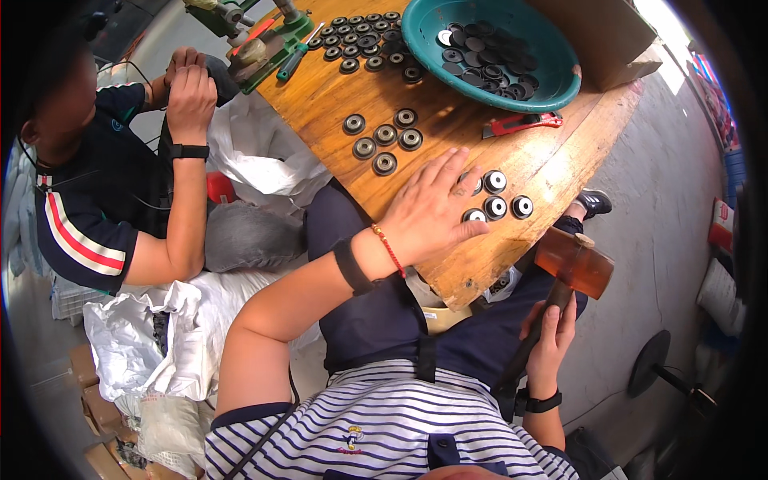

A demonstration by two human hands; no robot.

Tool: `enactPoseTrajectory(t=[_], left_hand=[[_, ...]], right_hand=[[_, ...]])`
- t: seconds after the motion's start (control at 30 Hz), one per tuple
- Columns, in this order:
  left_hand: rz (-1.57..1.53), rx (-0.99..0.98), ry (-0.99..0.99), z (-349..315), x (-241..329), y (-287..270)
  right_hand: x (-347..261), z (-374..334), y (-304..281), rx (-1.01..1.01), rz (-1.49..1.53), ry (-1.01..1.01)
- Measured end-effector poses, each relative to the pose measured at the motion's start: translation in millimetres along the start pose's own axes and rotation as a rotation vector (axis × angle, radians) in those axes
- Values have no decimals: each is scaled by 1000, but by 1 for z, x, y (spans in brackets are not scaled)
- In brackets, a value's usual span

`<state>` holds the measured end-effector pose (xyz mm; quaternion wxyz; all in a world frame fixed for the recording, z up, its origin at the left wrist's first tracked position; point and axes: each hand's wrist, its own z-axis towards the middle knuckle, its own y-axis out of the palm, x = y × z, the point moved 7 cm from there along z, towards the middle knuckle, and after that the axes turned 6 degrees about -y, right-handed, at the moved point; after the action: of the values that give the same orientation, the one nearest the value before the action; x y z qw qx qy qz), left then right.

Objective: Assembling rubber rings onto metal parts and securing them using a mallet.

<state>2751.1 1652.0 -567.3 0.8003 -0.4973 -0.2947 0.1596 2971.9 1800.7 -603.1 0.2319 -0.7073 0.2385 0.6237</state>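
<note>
My left hand (428, 204) lies flat on the wooden table (472, 264), fingers stretched out. Its fingertips and thumb touch or partly cover small black round wheels with white centres (495, 208); some of these show beside it. My right hand (550, 340) is wrapped round the dark handle of a mallet (574, 262), off the table's near right edge. The mallet's amber, translucent head points up. Just beyond my left hand sits a group of black wheels with metal centres (385, 135). A red utility knife (524, 124) lies farther right.
A teal basin (572, 88) holding black discs stands at the far side, beside a cardboard box (600, 36). More wheels (350, 51), a screwdriver (298, 54) and a green press (272, 60) are at the far left. A co-worker (96, 184) sits left, near white sacks (180, 336).
</note>
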Motion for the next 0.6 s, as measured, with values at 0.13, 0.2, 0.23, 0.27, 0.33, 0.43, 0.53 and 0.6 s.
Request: enactPoseTrajectory(t=[0.13,0.2,0.23,0.27,0.33,0.43,0.53,0.6], left_hand=[[-188,-222,57,-19,37,36],[-208,-278,80,-35,49,39],[-227,-271,91,-43,52,39],[-205,-257,119,-52,55,41],[-253,-223,116,-64,59,40],[-273,-83,-36,-80,50,30],[-275,-81,81,-103,59,33],[-338,-30,46,-103,56,33]], right_hand=[[-2,-5,-1,6,-14,0],[-2,-11,-6,-20,-28,-25],[-2,-13,-7,-48,-39,-55],[4,-18,-8,-19,-36,-30],[5,-22,-4,-85,-75,-34],[2,-27,4,-174,-128,-22],[-1,-34,0,-247,-388,-47],[-19,-27,3,-292,-521,-97]])
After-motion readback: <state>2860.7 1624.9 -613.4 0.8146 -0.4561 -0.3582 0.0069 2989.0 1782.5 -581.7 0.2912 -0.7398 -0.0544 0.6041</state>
